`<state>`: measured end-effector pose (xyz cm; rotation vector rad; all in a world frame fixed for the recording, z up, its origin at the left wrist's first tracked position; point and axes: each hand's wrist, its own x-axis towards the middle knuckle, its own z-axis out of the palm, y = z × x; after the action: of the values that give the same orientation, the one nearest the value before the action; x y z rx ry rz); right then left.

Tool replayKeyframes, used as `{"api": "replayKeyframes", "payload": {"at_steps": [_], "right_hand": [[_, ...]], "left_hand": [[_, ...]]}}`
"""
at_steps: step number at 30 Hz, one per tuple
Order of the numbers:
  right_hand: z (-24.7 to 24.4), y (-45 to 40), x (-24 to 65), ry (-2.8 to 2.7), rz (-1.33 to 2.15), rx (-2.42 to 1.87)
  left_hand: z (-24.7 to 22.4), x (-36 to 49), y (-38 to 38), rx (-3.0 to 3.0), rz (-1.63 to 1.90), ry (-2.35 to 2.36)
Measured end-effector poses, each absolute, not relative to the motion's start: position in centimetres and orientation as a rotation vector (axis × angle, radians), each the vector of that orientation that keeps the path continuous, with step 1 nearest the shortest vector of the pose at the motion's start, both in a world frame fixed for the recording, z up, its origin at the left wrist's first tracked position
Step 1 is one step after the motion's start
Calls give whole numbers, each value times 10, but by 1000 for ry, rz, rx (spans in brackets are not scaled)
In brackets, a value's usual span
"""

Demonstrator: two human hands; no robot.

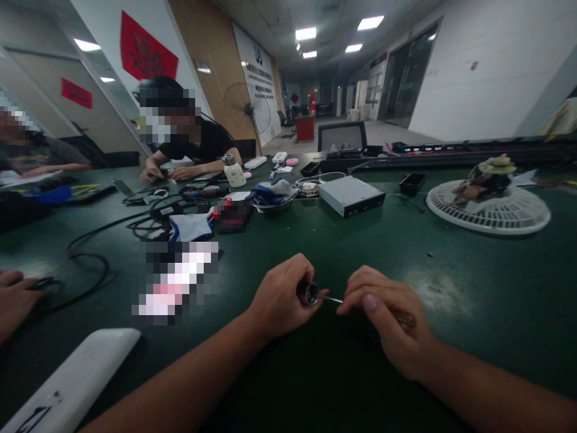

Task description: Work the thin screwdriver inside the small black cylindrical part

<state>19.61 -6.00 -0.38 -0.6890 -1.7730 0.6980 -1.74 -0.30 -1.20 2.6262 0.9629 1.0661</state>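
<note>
My left hand (282, 297) is closed around a small dark cylindrical part (310, 293), whose round, hollow-looking end with a metallic rim faces me. In my right hand (390, 313) is a screwdriver (408, 320) with an amber-brown handle, the fingers wrapped over it. Its thin metal shaft (332, 299) points left toward the cylindrical part. The tip lies close beside my left fingertips; whether it touches the part I cannot tell. Both hands are just above the dark green tabletop (360, 385).
A grey metal drive box (351, 195) stands ahead, with a white fan grille carrying a motor (489, 204) to its right. Cables (99, 258), a bowl with cloth (274, 195) and a long white object (76, 379) lie leftward. Another person's hand (18, 300) rests at the left edge.
</note>
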Motion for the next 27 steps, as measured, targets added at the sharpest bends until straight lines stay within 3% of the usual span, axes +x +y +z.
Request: {"api": "replayKeyframes", "payload": {"at_steps": [27], "right_hand": [[-1,-65,194,-1856,665,-708]], "left_hand": [[-11,-17,-3,2697,1028,829]]}}
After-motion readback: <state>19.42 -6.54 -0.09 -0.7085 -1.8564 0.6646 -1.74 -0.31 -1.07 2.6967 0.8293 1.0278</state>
